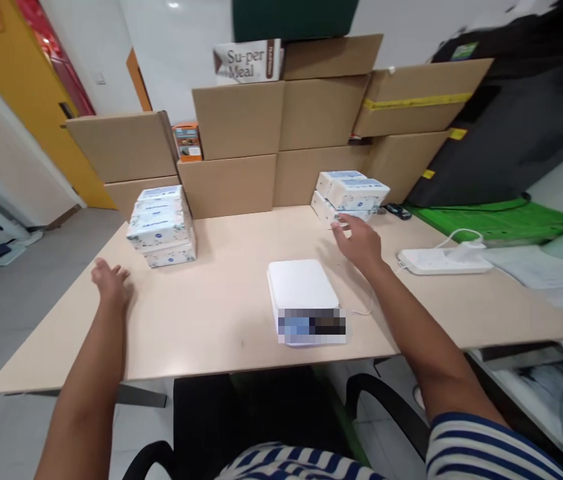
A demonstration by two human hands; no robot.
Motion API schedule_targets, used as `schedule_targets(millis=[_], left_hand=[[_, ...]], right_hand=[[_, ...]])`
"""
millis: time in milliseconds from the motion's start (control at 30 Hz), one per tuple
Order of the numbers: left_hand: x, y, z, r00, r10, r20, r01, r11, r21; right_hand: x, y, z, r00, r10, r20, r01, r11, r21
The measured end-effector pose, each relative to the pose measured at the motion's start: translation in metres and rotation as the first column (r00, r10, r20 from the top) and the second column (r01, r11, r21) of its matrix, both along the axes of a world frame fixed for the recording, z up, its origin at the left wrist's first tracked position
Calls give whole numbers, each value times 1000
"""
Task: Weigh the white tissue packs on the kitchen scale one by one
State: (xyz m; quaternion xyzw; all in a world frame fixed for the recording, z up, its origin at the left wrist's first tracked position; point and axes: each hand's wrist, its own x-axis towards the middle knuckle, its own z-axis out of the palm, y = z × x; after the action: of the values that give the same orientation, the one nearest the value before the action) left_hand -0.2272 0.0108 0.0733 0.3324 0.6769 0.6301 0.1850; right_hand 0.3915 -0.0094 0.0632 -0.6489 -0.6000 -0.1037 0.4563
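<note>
My left hand point(110, 281) is at the table's left side, fingers apart and holding nothing. Just beyond it stands a stack of white, blue-patterned tissue packs point(158, 227). My right hand point(358, 243) reaches forward with thumb and forefinger apart, in front of a second stack of tissue packs point(358, 192); I cannot tell whether its fingertips touch the lower pack. Between my arms a flat white digital scale point(304, 287) lies bare on the table, its display blurred out. A thin white cable runs from its right side.
Cardboard boxes point(228, 187) form a wall along the back of the table point(231, 273). A white power strip point(444, 261) lies at the right, near a green mat point(506, 223). A small black object point(398, 211) sits beside the right stack. A black chair point(251, 413) is below the front edge.
</note>
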Motion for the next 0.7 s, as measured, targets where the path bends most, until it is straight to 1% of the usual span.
schedule_targets(millis=[67,100,167,200,267,333,367,433,533,600,700], left_hand=[[-1,-7,10,994,30,106,-25,998,-54],[-2,-13,14,989,27,145,-16,997,-75],[-6,-26,19,981,-20,195,38,995,-90],[-10,-32,20,975,-61,215,81,993,-89],[-18,-40,21,958,-129,257,140,990,-26],[-24,-42,22,957,-142,252,148,989,-4],[-25,-41,24,962,-142,232,152,988,-26],[-24,-38,27,974,-146,173,167,980,-110],[-17,-35,32,981,-177,78,191,955,-229],[-15,-36,34,983,-181,28,182,949,-257],[-20,-35,33,986,-166,14,164,950,-268]], right_hand=[[33,-2,-7,986,-106,-132,112,993,42],[43,-3,-9,976,-137,-166,148,987,58],[52,-4,-13,964,-167,-209,188,979,85],[52,-5,-14,962,-165,-218,190,977,100],[47,-7,-12,972,-132,-196,159,979,130],[38,-10,-5,989,-81,-120,98,985,144],[33,-12,0,994,-64,-90,75,989,126],[25,-17,11,998,-42,-56,46,997,56],[18,-25,23,998,-30,-49,27,998,-64],[16,-26,25,998,-27,-52,21,993,-114],[17,-22,20,997,-20,-76,10,991,-135]])
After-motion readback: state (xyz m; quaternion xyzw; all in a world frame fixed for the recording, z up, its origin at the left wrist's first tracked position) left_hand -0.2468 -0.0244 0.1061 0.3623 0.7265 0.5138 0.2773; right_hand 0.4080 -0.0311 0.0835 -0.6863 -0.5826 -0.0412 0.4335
